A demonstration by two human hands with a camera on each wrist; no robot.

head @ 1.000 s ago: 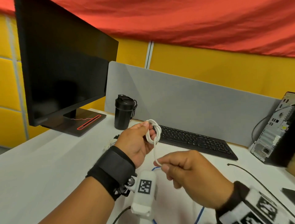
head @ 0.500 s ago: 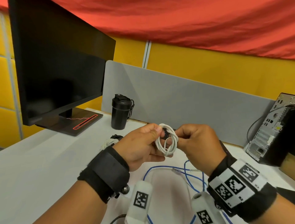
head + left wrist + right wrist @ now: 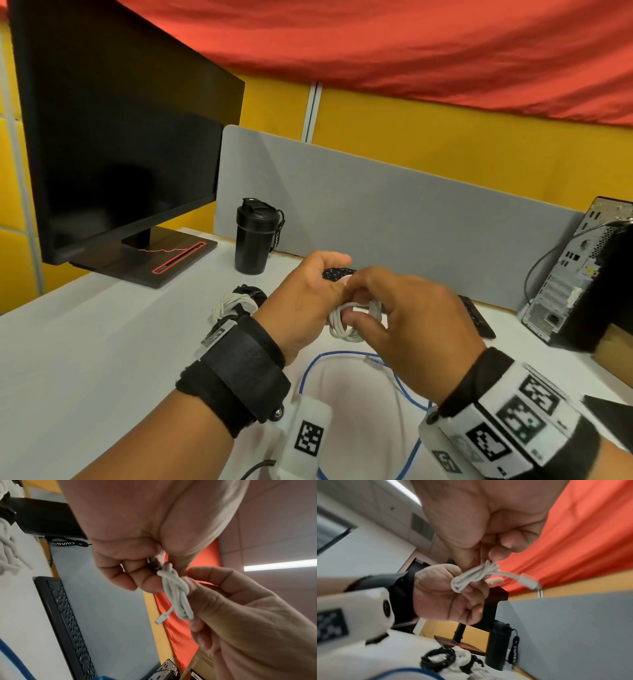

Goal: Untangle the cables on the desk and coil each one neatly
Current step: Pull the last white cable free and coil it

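**Both hands grip one small coil**

The left hand (image 3: 301, 305) and right hand (image 3: 411, 325) both pinch a thin white cable wound into a small coil (image 3: 352, 322), held above the white desk (image 3: 85, 359); its connector (image 3: 530, 582) sticks out free, over a loose blue cable (image 3: 342, 359)

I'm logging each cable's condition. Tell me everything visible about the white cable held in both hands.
The white cable is thin, smooth and rubbery-looking, wound into a small tight bundle of several loops. One short end sticks out, ending in a small white plug. It is held in the air above the desk; the left hand and right hand both pinch it. No other cable touches it.
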